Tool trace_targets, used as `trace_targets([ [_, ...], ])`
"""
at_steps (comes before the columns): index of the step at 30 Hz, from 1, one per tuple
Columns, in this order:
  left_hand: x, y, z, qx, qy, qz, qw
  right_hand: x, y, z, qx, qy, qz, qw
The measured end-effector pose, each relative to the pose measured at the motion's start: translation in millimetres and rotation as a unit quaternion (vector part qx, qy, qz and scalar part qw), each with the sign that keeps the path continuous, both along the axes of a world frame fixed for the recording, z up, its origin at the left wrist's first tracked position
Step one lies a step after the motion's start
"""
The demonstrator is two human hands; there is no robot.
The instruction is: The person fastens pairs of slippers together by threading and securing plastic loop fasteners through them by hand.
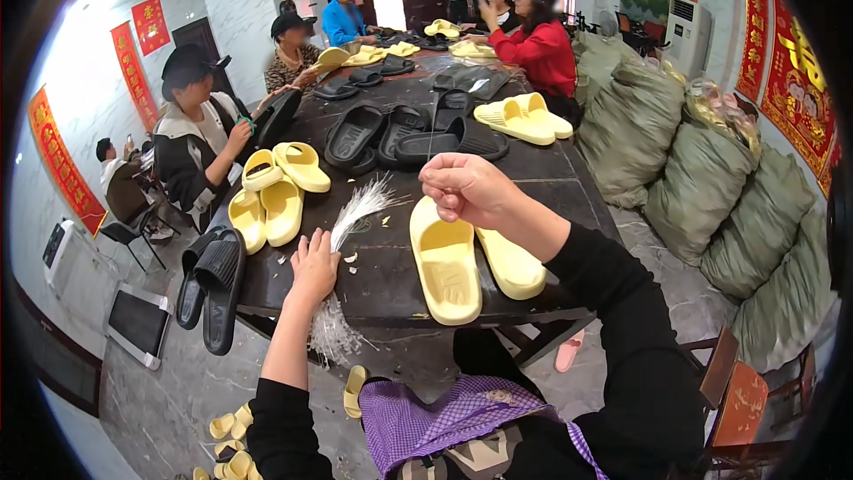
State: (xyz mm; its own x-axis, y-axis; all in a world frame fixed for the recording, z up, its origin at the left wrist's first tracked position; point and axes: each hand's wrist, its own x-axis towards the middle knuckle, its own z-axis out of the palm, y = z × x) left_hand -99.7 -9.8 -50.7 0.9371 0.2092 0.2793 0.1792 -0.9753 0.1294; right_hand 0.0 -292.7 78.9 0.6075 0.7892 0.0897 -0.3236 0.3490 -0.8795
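My left hand (pixel 313 268) lies over a bundle of thin, whitish plastic strands (pixel 366 206) at the table's near edge. Its fingers press on the middle of the bundle, and the loose ends (pixel 334 331) hang below the edge. Raised over the table, my right hand (pixel 471 188) is closed in a pinch on a single thin plastic strand (pixel 433 132) that points up. Just below it sits a pair of yellow slippers; the left slipper (pixel 444 271) lies sole down, and my forearm partly covers the right slipper (pixel 511 267).
Yellow slippers (pixel 283 204) and black slippers (pixel 222 280) are piled left of my hand. More black slippers (pixel 404 133) and a yellow pair (pixel 524 117) lie farther across the dark table (pixel 378 289). Stuffed green sacks (pixel 626 124) line the right side. Several people sit around the table.
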Motion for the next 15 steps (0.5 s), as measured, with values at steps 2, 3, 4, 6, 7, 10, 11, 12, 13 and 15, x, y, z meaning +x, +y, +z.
trace_targets([
  [2,-1,-2,4,-0.001,-0.004,0.000,1.000,3,-12,0,-0.005,-0.015,-0.028,0.999],
  [3,-3,-4,8,-0.004,-0.018,-0.004,1.000,3,-17,0,-0.008,-0.022,-0.042,0.999],
  [4,-4,-7,13,-0.006,-0.032,-0.010,0.999,5,-22,-1,-0.008,-0.023,-0.044,0.999],
  [6,-8,-14,27,-0.007,-0.047,-0.015,0.999,7,-30,-6,-0.015,-0.041,-0.062,0.997],
  [7,-10,-23,40,-0.006,-0.074,-0.036,0.997,7,-32,-7,-0.017,-0.050,-0.072,0.996],
  [10,-12,-59,76,-0.007,-0.126,-0.083,0.989,10,-36,-13,-0.016,-0.058,-0.083,0.995],
  [11,-10,-74,89,-0.074,-0.139,-0.130,0.979,10,-40,-14,-0.015,-0.061,-0.092,0.994],
  [12,-10,-87,100,-0.139,-0.150,-0.170,0.964,10,-39,-15,-0.016,-0.060,-0.094,0.994],
  [13,-7,-99,104,-0.204,-0.160,-0.210,0.943,10,-38,-16,-0.017,-0.074,-0.095,0.993],
  [15,-10,-116,105,-0.292,-0.154,-0.211,0.920,6,-31,-15,-0.017,-0.103,-0.088,0.991],
])
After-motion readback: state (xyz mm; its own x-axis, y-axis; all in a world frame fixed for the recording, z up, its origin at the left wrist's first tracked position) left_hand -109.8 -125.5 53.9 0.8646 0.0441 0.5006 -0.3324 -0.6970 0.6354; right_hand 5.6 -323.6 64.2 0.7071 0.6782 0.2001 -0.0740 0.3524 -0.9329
